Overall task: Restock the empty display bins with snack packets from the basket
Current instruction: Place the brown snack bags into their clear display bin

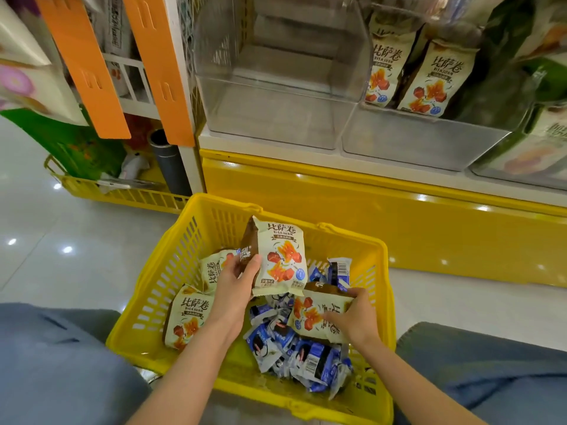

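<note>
A yellow plastic basket [380, 277] stands on the floor between my knees. My left hand [237, 279] grips a cream snack packet [280, 259] upright above the basket. Lower right, my right hand [357, 317] holds a second cream packet [313, 317] lying on a heap of small blue packets [306, 357]. Two more cream packets [185, 317] lie at the basket's left side. Above, a clear display bin [276, 118] has nothing in it. The bin to its right [414, 139] holds two cream packets [426, 78] standing at the back.
A yellow shelf base [399, 219] runs below the bins. At the left are orange strips [82, 65], a dark cylinder [170, 167] and a low yellow wire tray [122, 194]. Another bin with green packets [527, 148] sits at the far right. The floor is glossy white tile.
</note>
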The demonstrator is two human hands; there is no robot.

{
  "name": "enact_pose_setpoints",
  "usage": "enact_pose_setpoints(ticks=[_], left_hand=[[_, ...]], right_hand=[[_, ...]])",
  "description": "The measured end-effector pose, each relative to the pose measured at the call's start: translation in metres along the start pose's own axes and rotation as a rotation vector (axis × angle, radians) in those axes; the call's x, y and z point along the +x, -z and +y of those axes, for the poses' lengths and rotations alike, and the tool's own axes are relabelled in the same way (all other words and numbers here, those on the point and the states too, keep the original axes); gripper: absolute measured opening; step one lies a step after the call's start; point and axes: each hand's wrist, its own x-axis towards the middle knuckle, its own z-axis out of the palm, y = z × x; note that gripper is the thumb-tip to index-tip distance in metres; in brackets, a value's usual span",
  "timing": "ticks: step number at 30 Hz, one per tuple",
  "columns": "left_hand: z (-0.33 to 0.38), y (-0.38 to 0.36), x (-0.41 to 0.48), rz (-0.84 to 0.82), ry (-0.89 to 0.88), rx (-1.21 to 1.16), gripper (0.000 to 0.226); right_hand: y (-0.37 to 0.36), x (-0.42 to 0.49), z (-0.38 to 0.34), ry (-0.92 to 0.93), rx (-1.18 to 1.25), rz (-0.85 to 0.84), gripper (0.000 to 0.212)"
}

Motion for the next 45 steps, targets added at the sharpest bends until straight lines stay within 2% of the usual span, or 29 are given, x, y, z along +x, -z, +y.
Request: enact_pose_setpoints(ticks=[5,9,11,15,17,19,23,28,32,36,39,45], left_hand=[[0.015,-0.005,-0.006,0.022,-0.076,0.041,0.041],[0.036,-0.01,-0.01,0.057,-0.242,0.107,0.03],[0.051,-0.015,-0.014,0.061,-0.285,0.105,0.029],[0.086,-0.031,-0.023,0.031,-0.301,-0.023,0.033],[0.106,-0.039,-0.028,-0.019,-0.315,-0.055,0.032],[0.129,-0.047,-0.031,-0.078,-0.344,-0.085,0.028],[0.168,-0.057,-0.031,-0.172,-0.424,-0.095,0.009],[0.191,-0.068,-0.024,-0.245,-0.475,-0.118,0.012],[0.204,-0.079,-0.013,-0.288,-0.511,-0.12,0.022],[0.207,-0.083,0.0,-0.292,-0.521,-0.144,0.021],[0.21,-0.085,0.008,-0.273,-0.518,-0.16,0.026],[0.216,-0.089,0.024,-0.25,-0.489,-0.24,0.023]], right_hand=[[0.01,-0.003,-0.017,0.156,0.026,0.015,0.07],[0.046,0.0,-0.051,0.241,0.079,0.037,0.067],[0.074,0.0,-0.071,0.225,0.163,0.06,0.066],[0.138,-0.011,-0.109,0.233,0.366,0.007,0.035],[0.17,-0.02,-0.129,0.327,0.376,0.014,0.024],[0.2,-0.03,-0.152,0.457,0.358,0.067,0.023],[0.247,-0.041,-0.197,0.758,0.202,0.304,0.029],[0.269,-0.02,-0.246,0.944,0.054,0.547,0.034],[0.258,0.022,-0.273,0.937,-0.222,0.541,0.039],[0.244,0.067,-0.293,0.809,-0.5,0.541,0.045],[0.237,0.098,-0.311,0.761,-0.592,0.516,0.047],[0.231,0.158,-0.334,0.76,-0.743,0.33,0.049]])
